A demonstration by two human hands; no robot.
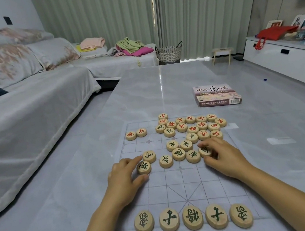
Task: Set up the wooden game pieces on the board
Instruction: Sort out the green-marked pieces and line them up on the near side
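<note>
Left hand (124, 176) pinches 1 round wooden disc (144, 167); right hand (223, 156) grips a second disc (205, 150). Both discs lie mid-board on the thin gridded sheet (206, 176); a row of 5 discs (192, 218) lines its near edge.

**Wooden discs, partly set on the board**

The thin pale board sheet with faint reddish grid lines (196, 178) lies flat on the tabletop (153, 87). Along its near edge, five round pale wooden pieces with green characters (193, 219) lie face up in one row, side by side and close together. Around the middle, loose green pieces (178, 154) lie face up, several of them touching. The leftmost green piece (144, 167) is pinched by the left hand (123, 177). The rightmost green piece (205, 150) sits under the curled fingers of the right hand (223, 156). On the far side, red-character pieces (192, 127) form a tight cluster. A pair of red pieces (136, 134) lies apart at the far left, touching each other.
</note>
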